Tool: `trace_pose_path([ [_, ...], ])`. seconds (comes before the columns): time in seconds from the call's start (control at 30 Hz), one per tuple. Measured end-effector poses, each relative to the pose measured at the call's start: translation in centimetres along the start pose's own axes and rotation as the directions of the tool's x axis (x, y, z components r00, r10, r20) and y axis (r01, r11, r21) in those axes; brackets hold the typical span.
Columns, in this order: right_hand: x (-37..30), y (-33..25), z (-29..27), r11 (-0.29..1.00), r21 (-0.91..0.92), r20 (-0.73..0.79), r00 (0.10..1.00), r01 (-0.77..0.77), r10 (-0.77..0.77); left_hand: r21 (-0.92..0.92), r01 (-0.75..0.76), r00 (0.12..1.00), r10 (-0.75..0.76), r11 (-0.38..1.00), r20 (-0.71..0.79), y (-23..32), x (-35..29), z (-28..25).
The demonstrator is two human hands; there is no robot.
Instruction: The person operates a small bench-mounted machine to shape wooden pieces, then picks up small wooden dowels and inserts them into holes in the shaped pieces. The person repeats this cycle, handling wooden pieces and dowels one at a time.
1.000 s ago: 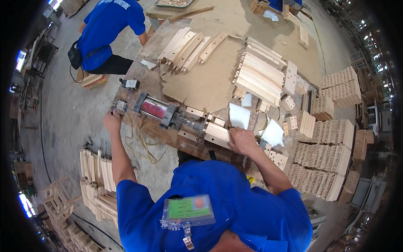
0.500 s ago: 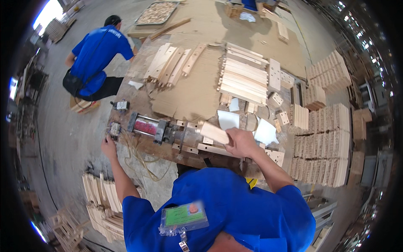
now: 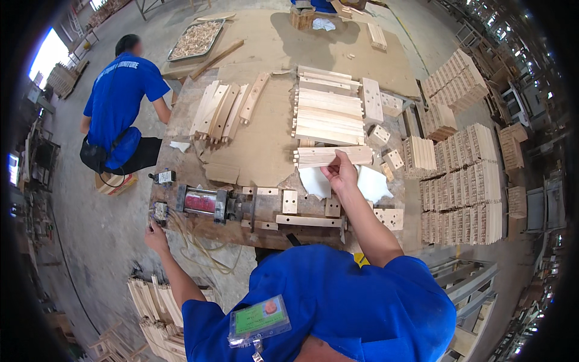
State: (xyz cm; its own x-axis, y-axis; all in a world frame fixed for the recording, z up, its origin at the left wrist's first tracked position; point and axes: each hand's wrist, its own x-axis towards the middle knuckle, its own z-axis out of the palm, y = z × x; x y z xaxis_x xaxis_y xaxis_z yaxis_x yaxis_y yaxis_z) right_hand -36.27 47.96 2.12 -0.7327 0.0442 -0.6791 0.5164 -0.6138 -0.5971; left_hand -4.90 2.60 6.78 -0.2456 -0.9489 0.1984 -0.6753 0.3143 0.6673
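Observation:
My right hand [image 3: 341,174] pinches a pale wooden slat [image 3: 325,156] with dowel ends at its left, just below the row of similar slats [image 3: 330,111]. White sheets [image 3: 375,184] lie under and beside that hand. At the bench's left edge, my left hand [image 3: 157,237] has its fingers closed at the near side of a small hand valve [image 3: 160,211]. Between the hands sits a pneumatic cylinder [image 3: 201,200] with a red barrel, facing a jig with a drilled wooden block [image 3: 290,202] and a long drilled wooden strip [image 3: 309,221].
Curved wooden pieces [image 3: 223,108] lie on cardboard at the far left of the bench. Drilled blocks [image 3: 372,99] stand to the right, and tall wood stacks [image 3: 461,187] beyond. A co-worker in blue [image 3: 123,99] crouches at left. Hoses [image 3: 199,244] hang at the front edge.
My right hand has carried the slat from above the jig, away from me, to the near side of the slat row. My left hand stays at the valve. The view has shifted slightly.

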Motion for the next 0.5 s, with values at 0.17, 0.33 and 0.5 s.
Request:
trace_pose_path([
  [0.17,2.9,1.0,1.7,0.998,0.017,-0.134,0.989,-0.066,0.067,-0.006,0.011,1.0,-0.011,1.0,-0.014,-1.1,0.1,-0.1],
  [0.33,3.9,1.3,3.4,0.997,0.065,-0.243,0.968,-0.052,0.066,0.015,-0.028,0.999,0.028,0.999,-0.017,-1.2,-0.1,0.0],
  [0.5,4.2,1.0,4.1,0.994,0.084,-0.293,0.952,-0.069,0.091,0.085,0.021,1.0,-0.02,0.996,-0.008,-0.5,-0.1,-0.1],
])
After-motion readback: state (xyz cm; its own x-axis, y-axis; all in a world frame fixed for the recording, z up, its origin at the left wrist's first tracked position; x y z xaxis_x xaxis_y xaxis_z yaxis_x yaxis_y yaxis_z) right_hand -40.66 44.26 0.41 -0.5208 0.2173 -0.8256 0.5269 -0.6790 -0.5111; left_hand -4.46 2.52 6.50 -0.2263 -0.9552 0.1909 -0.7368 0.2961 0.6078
